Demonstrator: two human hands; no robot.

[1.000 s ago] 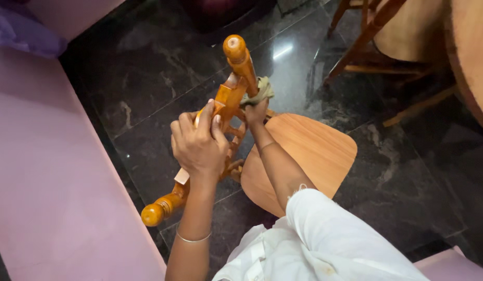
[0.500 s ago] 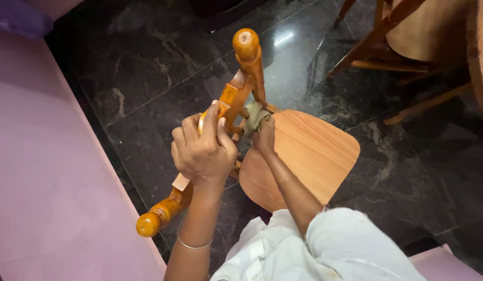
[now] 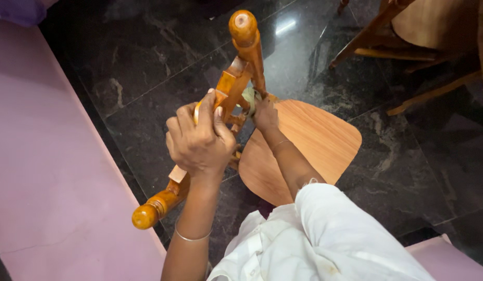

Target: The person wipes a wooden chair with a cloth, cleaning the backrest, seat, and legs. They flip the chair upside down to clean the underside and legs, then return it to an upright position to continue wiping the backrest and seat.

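I watch the left hand (image 3: 199, 140) clenched on the top rail of a wooden chair (image 3: 298, 151) on dark floor; at two o'clock, the right hand (image 3: 265, 114) presses a cloth (image 3: 249, 95) against its post. Stiff, glossy, likely weighty: the rail looks the safest grip.

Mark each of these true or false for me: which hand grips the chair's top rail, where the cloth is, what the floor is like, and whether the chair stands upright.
1. The left hand grips the chair by its top rail. True.
2. The right hand presses a cloth against a post. True.
3. The floor is pale wood. False: dark polished stone.
4. The chair stands upright on its legs. False: it is tipped over, its posts pointing toward the camera.
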